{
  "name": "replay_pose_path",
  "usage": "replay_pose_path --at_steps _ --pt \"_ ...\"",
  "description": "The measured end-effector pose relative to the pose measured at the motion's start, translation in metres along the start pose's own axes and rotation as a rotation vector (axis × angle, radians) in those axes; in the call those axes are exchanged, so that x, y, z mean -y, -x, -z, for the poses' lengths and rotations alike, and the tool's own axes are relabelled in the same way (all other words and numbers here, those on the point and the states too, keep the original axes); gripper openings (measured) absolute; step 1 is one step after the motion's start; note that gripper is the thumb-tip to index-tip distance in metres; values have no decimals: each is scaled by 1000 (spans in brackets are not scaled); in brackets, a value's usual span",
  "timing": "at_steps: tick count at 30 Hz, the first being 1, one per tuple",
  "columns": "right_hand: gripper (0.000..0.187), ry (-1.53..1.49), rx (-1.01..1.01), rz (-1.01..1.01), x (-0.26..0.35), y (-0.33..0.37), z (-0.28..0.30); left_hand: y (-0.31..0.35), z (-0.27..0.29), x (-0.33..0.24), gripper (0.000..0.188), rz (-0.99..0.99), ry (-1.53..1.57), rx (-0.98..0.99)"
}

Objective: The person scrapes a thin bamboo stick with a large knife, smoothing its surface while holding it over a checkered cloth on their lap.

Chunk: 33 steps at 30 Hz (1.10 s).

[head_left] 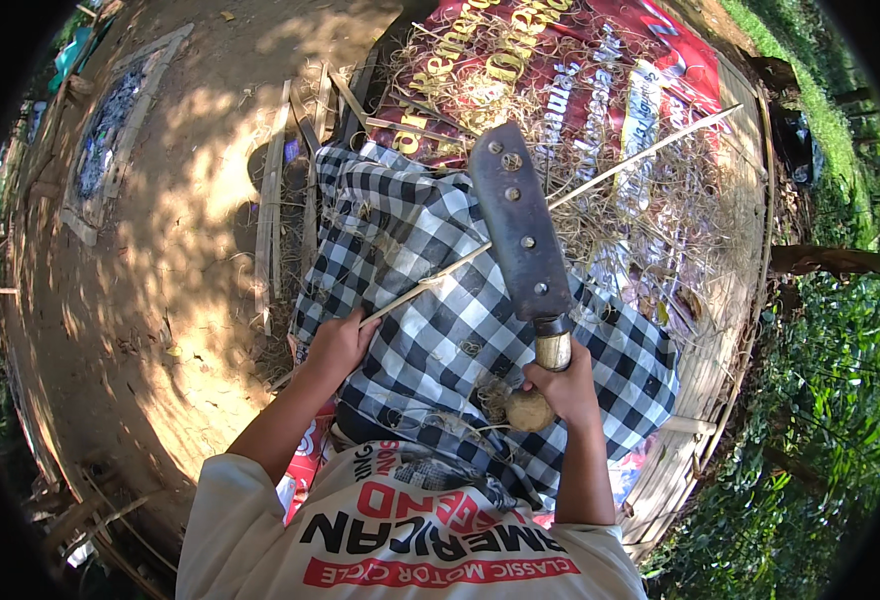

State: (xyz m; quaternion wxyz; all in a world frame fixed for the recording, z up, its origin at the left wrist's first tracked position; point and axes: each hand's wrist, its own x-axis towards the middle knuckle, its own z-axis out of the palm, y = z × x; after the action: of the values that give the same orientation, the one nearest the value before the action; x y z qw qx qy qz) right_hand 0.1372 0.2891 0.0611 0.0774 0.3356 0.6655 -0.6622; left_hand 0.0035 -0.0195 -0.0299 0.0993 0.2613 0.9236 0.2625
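My left hand (337, 343) is closed round the near end of a long, thin bamboo strip (415, 292). The strip slants up to the right, and its far end reaches over the banner. In my right hand (567, 385) is the wooden handle of a broad, dark cleaver (525, 230) with several round holes or studs along its blade. The blade points away from me and covers the middle of the strip; whether they touch, I cannot tell. A black-and-white checked cloth (390, 230) lies over my lap, with a few curled shavings on it.
Thin, curly shavings (600, 240) are scattered over a red printed banner (700, 70) ahead. Bamboo slats (730, 400) edge the platform at right, with green plants (790, 440) beyond. Wooden strips (268, 220) lie at left, near bare ground; a framed patch (115, 130) is farther off.
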Motion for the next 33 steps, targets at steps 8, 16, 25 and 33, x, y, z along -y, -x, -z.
replay_pose_path --at_steps 8,16,25,33 --pt "36 190 143 14 6 5 -2 1 4 -3 30 5 17 -10" --pt "22 33 -83 56 10 -2 17 -9 20 -6 40 88 250 172" --pt "16 41 -283 132 31 -39 30 -25 33 -2 52 130 296 353" --pt "20 84 -214 101 30 -36 25 -22 29 -2 56 153 258 316"
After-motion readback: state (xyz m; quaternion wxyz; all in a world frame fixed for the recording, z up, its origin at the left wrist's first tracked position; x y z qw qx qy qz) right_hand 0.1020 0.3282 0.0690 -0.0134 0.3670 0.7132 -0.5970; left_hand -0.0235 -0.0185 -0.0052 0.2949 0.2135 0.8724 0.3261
